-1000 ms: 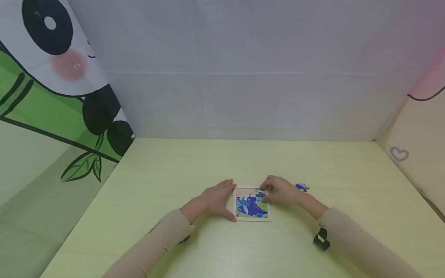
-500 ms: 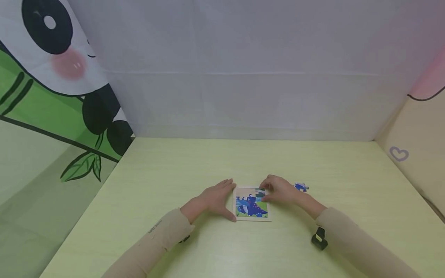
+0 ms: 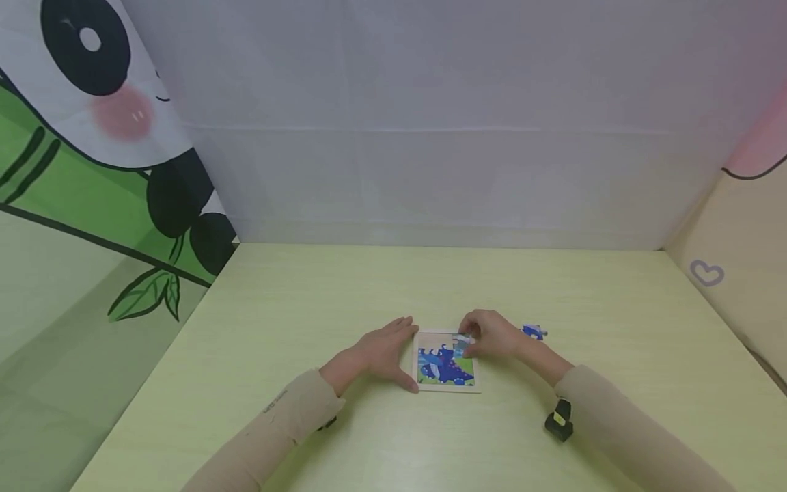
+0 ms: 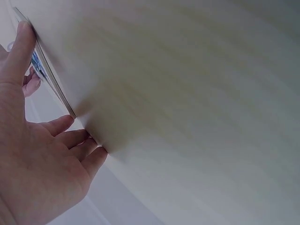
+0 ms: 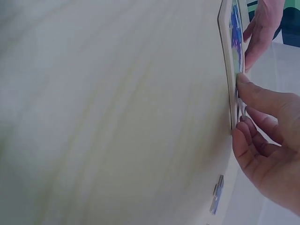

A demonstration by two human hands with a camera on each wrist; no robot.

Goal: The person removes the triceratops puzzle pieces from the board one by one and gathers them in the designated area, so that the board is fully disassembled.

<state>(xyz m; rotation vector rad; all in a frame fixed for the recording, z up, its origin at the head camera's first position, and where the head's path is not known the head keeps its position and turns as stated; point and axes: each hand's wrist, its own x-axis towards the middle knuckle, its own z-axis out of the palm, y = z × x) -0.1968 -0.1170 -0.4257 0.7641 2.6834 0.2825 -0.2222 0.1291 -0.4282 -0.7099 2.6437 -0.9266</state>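
Note:
A small square jigsaw puzzle with a pale frame point(image 3: 447, 390) lies on the table, showing a blue dinosaur picture point(image 3: 445, 369); its upper left part is bare board. My left hand point(image 3: 381, 352) is spread along the frame's left edge, thumb at the near corner and fingertips by the far one. At the upper right corner, my right hand point(image 3: 499, 336) pinches a puzzle piece point(image 3: 460, 343) between thumb and fingers. In the right wrist view this piece point(image 5: 241, 107) is tilted up from the board, mostly hidden by the fingers.
A loose blue puzzle piece point(image 3: 533, 331) lies on the table just beyond the right wrist. The pale tabletop point(image 3: 369, 287) runs back to a grey cloth wall point(image 3: 455, 178). A black wrist camera point(image 3: 559, 420) hangs under the right sleeve.
The pinched piece at the upper right corner has tilted and now looks paler. The right wrist has shifted slightly left. My left hand has stayed in place.

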